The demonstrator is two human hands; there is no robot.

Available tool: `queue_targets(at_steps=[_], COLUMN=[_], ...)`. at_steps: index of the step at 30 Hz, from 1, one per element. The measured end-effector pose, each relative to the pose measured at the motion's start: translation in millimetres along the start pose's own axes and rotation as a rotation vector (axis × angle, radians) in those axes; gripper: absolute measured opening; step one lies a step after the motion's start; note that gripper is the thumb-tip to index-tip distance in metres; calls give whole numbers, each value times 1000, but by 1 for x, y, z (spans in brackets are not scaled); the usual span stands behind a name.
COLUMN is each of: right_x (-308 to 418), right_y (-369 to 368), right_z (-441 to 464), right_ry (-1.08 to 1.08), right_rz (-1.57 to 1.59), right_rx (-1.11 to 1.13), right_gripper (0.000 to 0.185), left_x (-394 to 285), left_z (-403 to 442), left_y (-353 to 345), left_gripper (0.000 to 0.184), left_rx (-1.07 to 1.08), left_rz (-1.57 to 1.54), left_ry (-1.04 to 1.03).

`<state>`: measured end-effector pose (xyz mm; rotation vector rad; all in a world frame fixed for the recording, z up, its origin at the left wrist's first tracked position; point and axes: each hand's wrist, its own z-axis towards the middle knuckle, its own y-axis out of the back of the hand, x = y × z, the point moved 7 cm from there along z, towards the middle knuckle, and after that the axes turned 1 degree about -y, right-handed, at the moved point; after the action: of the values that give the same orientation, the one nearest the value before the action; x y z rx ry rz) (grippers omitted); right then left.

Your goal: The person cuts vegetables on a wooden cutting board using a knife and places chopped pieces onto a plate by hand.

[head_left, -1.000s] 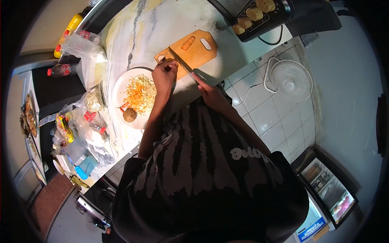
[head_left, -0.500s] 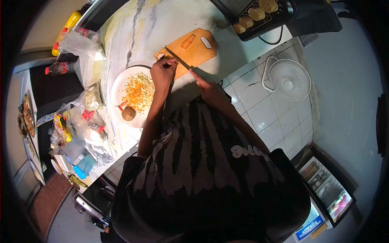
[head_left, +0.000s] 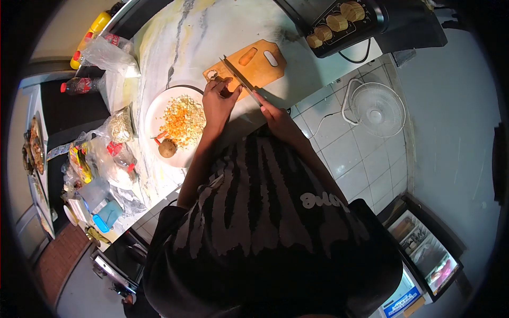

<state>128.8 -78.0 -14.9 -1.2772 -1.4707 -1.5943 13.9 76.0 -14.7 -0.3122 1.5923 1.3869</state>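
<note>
My left hand (head_left: 218, 106) has just shifted, thumb now extended beside knife (head_left: 240, 77) over cutting board (head_left: 265, 75); can't tell its grasp. Right hand (head_left: 277, 117) grips knife.

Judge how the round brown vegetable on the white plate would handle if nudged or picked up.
The brown vegetable would probably roll if nudged, given its rounded shape, though the chopped pieces beside it might check it on one side. It looks solid and whole, so it is likely firm, keeping its shape when lifted off the plate.
</note>
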Motion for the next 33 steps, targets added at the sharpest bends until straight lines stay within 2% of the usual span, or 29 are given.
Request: queue_targets(at_steps=[2, 4, 11, 14, 16, 20, 23, 25, 26, 28, 32, 33], right_x=[-5, -8, -15, -19, -27, -21, -34, -12, -16, -17, -9, -10], right_y=[-2, -5, -8, -7, -8, 0, -4, 7, 7, 4, 3, 2], right_z=[1, 2, 3, 2, -1, -2, -3, 0, -4, -11, -20, -21], right_ry=[28, 60, -21, -110, -270, -245, -246, 200, 201, -47, -16, -94], right_rz=[14, 29, 145, 149, 253, 290, 231, -164, -162, 28, -16, -8], right_rx=[-3, -4, 54, 70, 118, 56, 89, -142, -141, 36, -28, 1], right_gripper=[54, 55, 56, 55, 54, 53, 52, 50, 50, 48, 47, 47], left_x=[1, -6, 5, 6, 7, 3, -8, -3, -2, 3, 4, 5], left_z=[-1, -2, -1, 0, 1, 2, 0, 0, -1, -2, -2, -1], left_y=[-3, -2, -8, -9, -9, -9, -8, -6, -6, -9, -8, -8], left_gripper=[29, 27, 22, 20, 21, 24, 27, 25, 25, 21, 17, 16], left_rx=[2, -59, -84, -80, -95, -63, -58, -70, -70, -42, -66, -43], left_rz=[24, 43, 26, 18, 16, 15, 65, 8, 9, -36, -15, -40], left_ry=[-17, -153, -105, -95, -97, -60, -157, -114, -113, -71, -106, -49])
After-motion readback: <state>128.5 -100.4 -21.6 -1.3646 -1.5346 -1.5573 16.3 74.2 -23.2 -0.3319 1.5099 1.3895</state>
